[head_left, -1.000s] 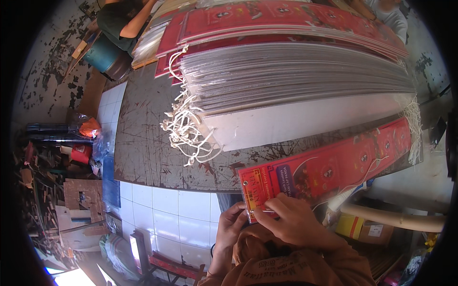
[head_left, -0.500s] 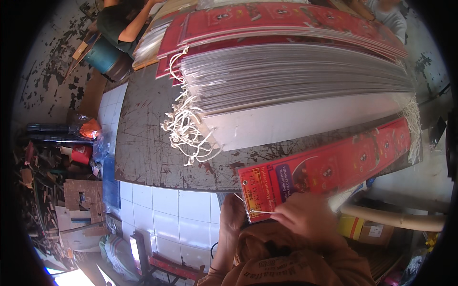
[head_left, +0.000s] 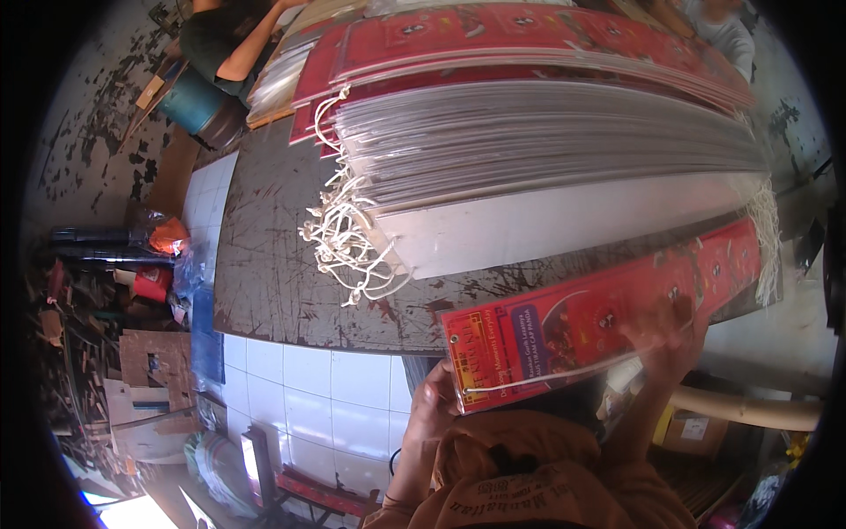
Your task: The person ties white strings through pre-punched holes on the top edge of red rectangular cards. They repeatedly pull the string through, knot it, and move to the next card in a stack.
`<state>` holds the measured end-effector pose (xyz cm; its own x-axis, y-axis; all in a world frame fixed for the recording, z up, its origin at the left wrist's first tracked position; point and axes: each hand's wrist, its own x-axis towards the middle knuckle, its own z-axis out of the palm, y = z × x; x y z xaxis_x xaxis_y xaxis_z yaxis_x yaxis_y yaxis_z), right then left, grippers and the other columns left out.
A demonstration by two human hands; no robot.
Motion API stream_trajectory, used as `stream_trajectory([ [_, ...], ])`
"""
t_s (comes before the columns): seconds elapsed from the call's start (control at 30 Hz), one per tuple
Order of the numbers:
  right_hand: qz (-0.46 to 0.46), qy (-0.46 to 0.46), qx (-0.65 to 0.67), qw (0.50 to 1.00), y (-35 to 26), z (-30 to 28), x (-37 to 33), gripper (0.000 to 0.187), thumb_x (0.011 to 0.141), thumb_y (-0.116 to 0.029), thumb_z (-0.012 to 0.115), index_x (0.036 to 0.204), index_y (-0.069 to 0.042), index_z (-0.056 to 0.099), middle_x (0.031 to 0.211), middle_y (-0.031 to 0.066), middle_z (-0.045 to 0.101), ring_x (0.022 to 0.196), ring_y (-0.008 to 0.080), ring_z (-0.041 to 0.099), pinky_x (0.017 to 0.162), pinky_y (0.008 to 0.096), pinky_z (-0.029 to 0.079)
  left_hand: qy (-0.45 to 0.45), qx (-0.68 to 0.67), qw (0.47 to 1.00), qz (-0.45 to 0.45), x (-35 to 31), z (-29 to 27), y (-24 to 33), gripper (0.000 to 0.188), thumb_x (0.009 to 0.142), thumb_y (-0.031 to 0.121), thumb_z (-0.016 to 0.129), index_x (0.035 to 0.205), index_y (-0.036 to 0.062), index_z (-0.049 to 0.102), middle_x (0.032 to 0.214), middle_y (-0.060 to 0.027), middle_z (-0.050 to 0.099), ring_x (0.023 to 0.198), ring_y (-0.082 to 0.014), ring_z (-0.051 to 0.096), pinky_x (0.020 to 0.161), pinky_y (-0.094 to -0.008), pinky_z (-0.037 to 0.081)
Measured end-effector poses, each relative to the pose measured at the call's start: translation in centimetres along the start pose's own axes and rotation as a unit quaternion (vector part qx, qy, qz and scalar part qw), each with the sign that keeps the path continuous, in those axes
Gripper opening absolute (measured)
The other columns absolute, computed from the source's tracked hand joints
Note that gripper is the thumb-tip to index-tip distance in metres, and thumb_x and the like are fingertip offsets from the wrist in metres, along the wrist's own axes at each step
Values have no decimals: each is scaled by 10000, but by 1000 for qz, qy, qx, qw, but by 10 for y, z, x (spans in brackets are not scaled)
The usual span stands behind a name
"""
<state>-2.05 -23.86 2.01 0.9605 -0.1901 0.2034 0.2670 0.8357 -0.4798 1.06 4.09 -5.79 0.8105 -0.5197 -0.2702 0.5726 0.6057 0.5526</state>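
A long red printed board strip (head_left: 564, 322) in clear plastic slants across the table's near edge, with a small hole at its left end. My left hand (head_left: 429, 404) grips that end at its lower corner, fingers partly behind it. From there a white string (head_left: 551, 377) runs taut across the strip's face to my right hand (head_left: 663, 339). The right hand is smeared by motion, its fingers drawn together on the string. Beyond the strip lies a thick stack of similar boards (head_left: 564, 225), pale side showing, with knotted white string loops (head_left: 344, 234) bunched at its left end.
More red boards (head_left: 493, 35) are piled at the back of the scratched grey table (head_left: 264, 256). Two other people (head_left: 229, 44) are at the far side. A cardboard tube (head_left: 731, 406) lies to my right; scrap wood and cardboard (head_left: 141, 353) heap up on the left floor.
My right hand has moved right and away along the strip, drawing the string out from the left end. The left hand stays at the corner.
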Motion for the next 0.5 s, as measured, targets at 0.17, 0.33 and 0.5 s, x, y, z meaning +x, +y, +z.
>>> stream_trajectory([
  [0.17, -11, 22, 189, 982, -5, 6, 18, 319, 937, -318, 370, 747, -70, 440, 632, 47, 438, 634, 151, 437, 660, 322, 420, -51, 105, 992, 38, -7, -13, -7, 348, 816, 265, 618, 1020, 22, 476, 1031, -88, 550, 910, -118, 545, 734, -235, 461],
  [0.33, -36, 44, -124, 991, 11, 19, 13, 141, 900, -169, 462, 968, -46, 455, 641, 13, 450, 544, 125, 409, 519, 247, 387, -17, 80, 996, -27, -10, -10, -7, 442, 830, 302, 587, 1101, -23, 461, 1041, -83, 538, 956, -126, 530, 795, -263, 450],
  [0.5, 22, -74, -670, 738, 51, 58, 15, 204, 794, -104, 596, 989, -61, 551, 831, 57, 602, 598, 153, 516, 477, 246, 420, 28, 83, 996, -22, -4, -6, -11, 467, 882, 287, 511, 1204, -35, 410, 1117, -98, 524, 1006, -139, 521, 848, -272, 432],
])
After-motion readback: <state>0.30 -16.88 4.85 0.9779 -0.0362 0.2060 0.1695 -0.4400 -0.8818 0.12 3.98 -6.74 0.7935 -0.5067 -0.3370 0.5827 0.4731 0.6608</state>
